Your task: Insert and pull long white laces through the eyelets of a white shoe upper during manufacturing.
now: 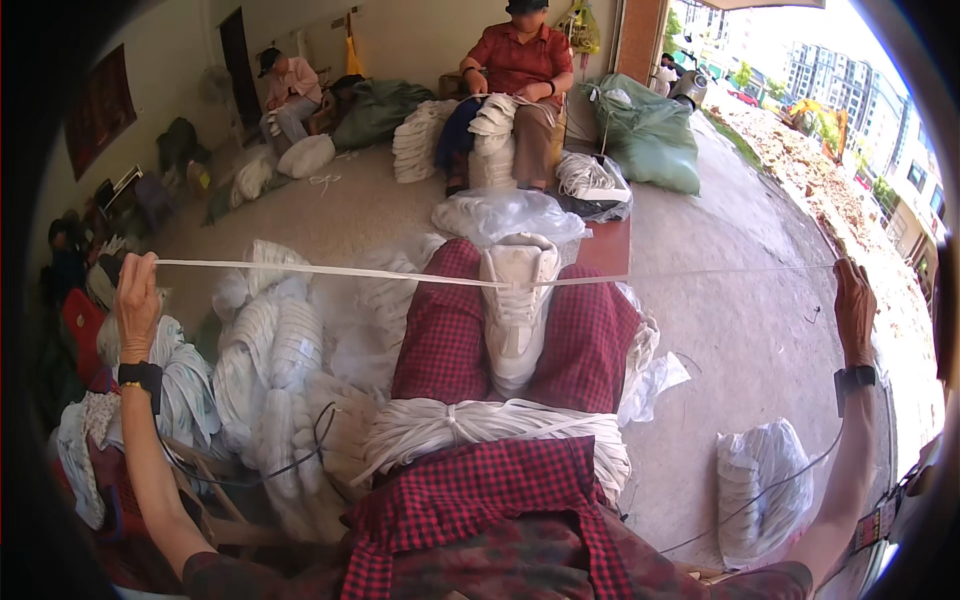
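Observation:
A white sneaker (517, 300) sits upright between my knees, on my red checked trousers. A flat white shoelace (330, 271) runs through its eyelets and is pulled taut to both sides. My left hand (137, 298) is stretched far out to the left and grips one end of the lace. Far out to the right, my right hand (855, 308) grips the other end. A tied bundle of white laces (470, 425) lies across my lap.
Heaps of bundled white laces (270, 360) lie at my left, and a clear bag of them (760, 485) lies on the concrete floor at my right. Two seated people (515, 70) work at the back among green sacks (650, 135). Open doorway at right.

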The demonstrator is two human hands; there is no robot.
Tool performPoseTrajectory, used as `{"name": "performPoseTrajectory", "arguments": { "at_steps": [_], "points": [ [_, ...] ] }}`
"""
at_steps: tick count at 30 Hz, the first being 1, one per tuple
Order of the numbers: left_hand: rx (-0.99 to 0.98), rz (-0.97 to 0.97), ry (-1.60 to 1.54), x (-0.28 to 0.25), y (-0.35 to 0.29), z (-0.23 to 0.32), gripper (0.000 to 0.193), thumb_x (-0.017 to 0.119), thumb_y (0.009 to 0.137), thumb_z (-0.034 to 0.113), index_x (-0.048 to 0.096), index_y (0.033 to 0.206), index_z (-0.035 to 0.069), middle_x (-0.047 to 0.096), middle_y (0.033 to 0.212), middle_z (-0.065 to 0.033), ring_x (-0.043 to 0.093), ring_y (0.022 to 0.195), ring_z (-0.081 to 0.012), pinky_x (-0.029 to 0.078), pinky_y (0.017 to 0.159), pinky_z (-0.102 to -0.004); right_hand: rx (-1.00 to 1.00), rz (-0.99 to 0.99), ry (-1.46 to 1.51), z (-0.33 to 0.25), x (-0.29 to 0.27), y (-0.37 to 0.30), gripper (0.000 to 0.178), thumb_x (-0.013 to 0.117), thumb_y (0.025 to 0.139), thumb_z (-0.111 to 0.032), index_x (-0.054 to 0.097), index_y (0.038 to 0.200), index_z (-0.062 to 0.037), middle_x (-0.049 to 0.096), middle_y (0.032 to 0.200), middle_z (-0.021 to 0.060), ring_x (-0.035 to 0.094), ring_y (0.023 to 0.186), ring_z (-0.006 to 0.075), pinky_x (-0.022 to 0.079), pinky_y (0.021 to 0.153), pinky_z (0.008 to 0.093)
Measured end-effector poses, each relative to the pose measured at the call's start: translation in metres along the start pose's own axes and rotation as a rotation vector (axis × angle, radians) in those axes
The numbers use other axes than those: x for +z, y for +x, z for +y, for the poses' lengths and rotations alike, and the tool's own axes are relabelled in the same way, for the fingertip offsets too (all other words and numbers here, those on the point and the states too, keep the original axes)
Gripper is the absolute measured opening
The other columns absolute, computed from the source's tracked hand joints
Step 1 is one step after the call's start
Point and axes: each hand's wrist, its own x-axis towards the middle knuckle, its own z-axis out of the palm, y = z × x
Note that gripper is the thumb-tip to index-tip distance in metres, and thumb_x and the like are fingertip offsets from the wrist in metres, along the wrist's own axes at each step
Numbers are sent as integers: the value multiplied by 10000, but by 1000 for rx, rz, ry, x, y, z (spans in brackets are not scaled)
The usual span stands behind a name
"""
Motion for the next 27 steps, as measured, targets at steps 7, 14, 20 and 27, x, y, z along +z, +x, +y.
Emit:
{"name": "performPoseTrajectory", "arguments": {
  "at_steps": [7,14,20,27],
  "points": [
    [-483,461,-240,-8,34,116,246,502,1025,70,713,1149,48,566,896,-70,531,750,-223,452,691,-318,322,582,669,-136,33,-19,185,569,996,-45,720,1101,-67,653,981,80,622,790,150,520,663,298],
    [-522,128,-1164,56,82,309,190,591,980,54,707,1125,13,623,915,-33,587,797,-116,479,706,-246,109,-167,1515,-337,65,-16,72,667,914,-31,695,967,9,685,797,51,644,742,110,494,651,280],
    [-505,-210,-1569,86,77,415,178,644,986,130,732,1100,25,618,929,-18,572,745,-75,488,661,-226,-186,-299,1388,-385,70,-5,66,692,785,10,666,846,7,685,715,134,660,644,190,515,642,311],
    [-574,-329,-1654,97,56,432,165,690,926,97,747,1045,-1,655,933,-50,630,737,-102,503,636,-245,-114,-440,1455,-381,84,-14,111,682,749,1,621,841,1,633,684,59,606,641,114,491,619,288]
  ]
}}
